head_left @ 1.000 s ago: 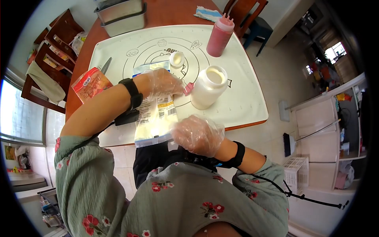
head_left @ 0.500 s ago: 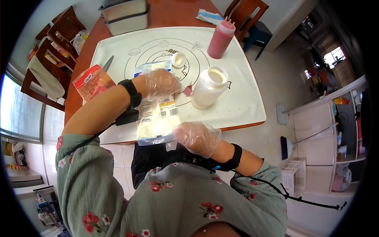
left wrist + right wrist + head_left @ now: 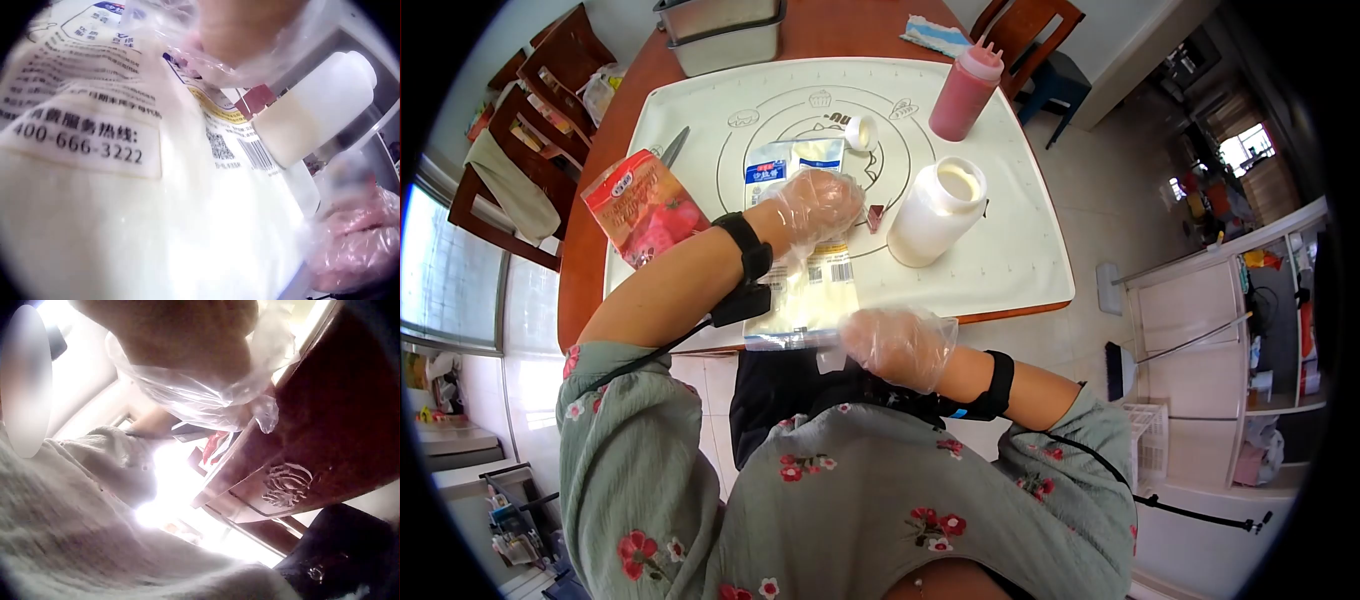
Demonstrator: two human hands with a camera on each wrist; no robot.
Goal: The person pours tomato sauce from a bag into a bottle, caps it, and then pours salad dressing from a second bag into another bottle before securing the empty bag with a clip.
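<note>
A flat, clear plastic pouch with a blue-edged label (image 3: 805, 310) and pale contents lies on the mat, its near end at the table edge. My left hand (image 3: 825, 205), in a clear disposable glove, grips the upper right part of the pouch; its fingertips are hidden. The gloved right hand (image 3: 890, 340) curls at the near right corner and pinches the pouch's edge. Barcode and printed text on the pouch (image 3: 187, 206) fill the left wrist view. Right of the left hand are a small dark-pink piece (image 3: 875, 218) and an uncapped white bottle (image 3: 925, 225) with pale contents.
A white cap (image 3: 861, 133) touches the pouch's far end. A pink squeeze bottle (image 3: 966, 95) stands at the back right of the mat (image 3: 1020, 230). At left lie a red packet (image 3: 635, 205) and a knife (image 3: 675, 147). Metal trays (image 3: 725, 45) sit behind.
The pouch has slid a little away from my body, its far end now at the cap. The left hand has shifted slightly left and back right; the right hand stays at the near corner.
</note>
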